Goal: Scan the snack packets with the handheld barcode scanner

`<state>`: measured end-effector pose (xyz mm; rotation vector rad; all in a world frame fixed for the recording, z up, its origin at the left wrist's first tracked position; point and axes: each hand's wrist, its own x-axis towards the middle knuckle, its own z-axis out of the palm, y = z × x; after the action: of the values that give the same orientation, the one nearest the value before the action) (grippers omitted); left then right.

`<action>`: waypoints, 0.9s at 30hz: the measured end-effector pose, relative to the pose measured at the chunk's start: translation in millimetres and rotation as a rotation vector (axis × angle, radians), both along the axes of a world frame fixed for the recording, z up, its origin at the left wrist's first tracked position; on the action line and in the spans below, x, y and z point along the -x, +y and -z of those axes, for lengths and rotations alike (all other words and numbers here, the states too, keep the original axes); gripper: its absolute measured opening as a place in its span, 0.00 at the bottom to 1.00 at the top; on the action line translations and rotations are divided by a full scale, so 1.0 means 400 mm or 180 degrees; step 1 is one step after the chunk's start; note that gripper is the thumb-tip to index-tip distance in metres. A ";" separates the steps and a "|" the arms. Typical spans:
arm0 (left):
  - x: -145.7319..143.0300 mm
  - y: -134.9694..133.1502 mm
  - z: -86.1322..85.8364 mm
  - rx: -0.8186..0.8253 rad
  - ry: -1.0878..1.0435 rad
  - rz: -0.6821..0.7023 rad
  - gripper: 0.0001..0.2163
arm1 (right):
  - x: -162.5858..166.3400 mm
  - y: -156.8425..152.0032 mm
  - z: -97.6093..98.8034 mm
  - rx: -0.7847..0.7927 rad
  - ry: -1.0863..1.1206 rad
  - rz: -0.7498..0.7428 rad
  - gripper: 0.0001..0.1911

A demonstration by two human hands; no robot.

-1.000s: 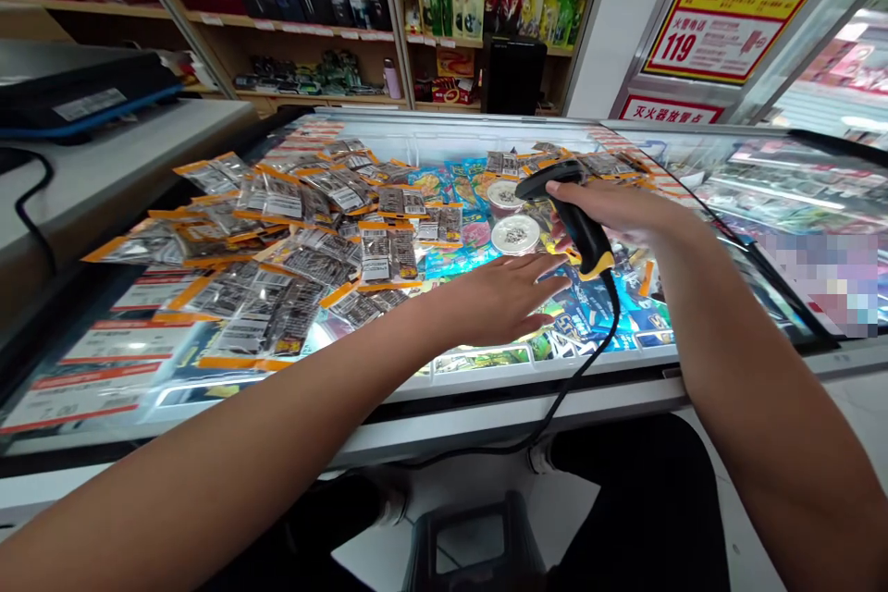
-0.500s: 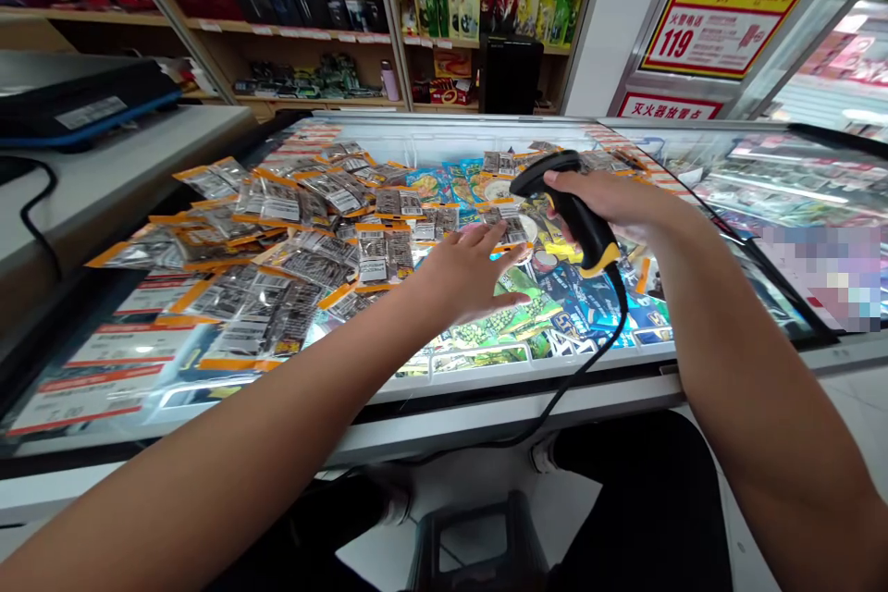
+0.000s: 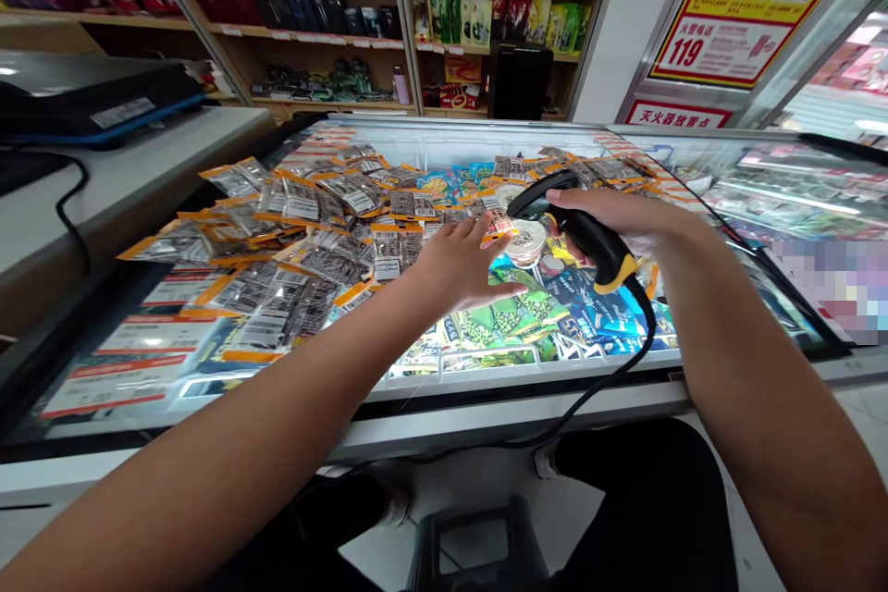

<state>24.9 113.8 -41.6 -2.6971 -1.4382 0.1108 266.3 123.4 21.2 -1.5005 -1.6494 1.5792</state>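
Note:
My right hand (image 3: 610, 220) is wrapped round a black and yellow barcode scanner (image 3: 589, 236), its head tilted toward the left. A small clear packet with an orange edge (image 3: 494, 215) lies just in front of the scanner head, with a reddish tint on its label. My left hand (image 3: 458, 266) is stretched out palm down with fingers apart, its fingertips at that packet; whether they touch it I cannot tell. To the left, a heap of similar packets (image 3: 298, 199) covers the glass top of a chest freezer (image 3: 409, 430). More packets (image 3: 610, 168) lie behind the scanner.
Under the glass are green bags (image 3: 517, 314), blue bags (image 3: 603, 301) and a round tub (image 3: 525, 240). The scanner's cable (image 3: 589, 393) hangs over the front edge. A weighing scale (image 3: 104, 102) stands on the left counter. Stocked shelves (image 3: 312, 35) line the back. Below is a dark stool (image 3: 478, 550).
The scanner has dropped slightly and now points at the packet by my left fingertips, where a reddish tint shows. My left hand stays spread in nearly the same place. The view has shifted slightly.

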 end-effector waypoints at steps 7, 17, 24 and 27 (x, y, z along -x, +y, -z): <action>0.001 -0.002 -0.004 0.0010 -0.0016 0.0011 0.49 | -0.022 0.023 0.027 0.0002 0.0207 -0.0126 0.27; 0.017 0.017 -0.016 -0.0239 -0.0066 -0.0121 0.50 | -0.090 -0.017 0.001 -0.0923 -0.0011 0.0886 0.30; 0.035 0.035 -0.010 -0.0901 -0.0237 -0.0046 0.43 | -0.299 -0.242 0.114 -0.1829 -0.0774 0.1788 0.23; 0.016 0.023 -0.019 -0.0992 -0.0363 0.0277 0.35 | -0.314 -0.294 0.166 -0.1619 -0.0757 0.1816 0.24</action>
<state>18.5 123.0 -34.2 -2.5364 -1.2417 -0.2553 392.0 5.6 -45.3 -1.6993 -1.4075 0.6453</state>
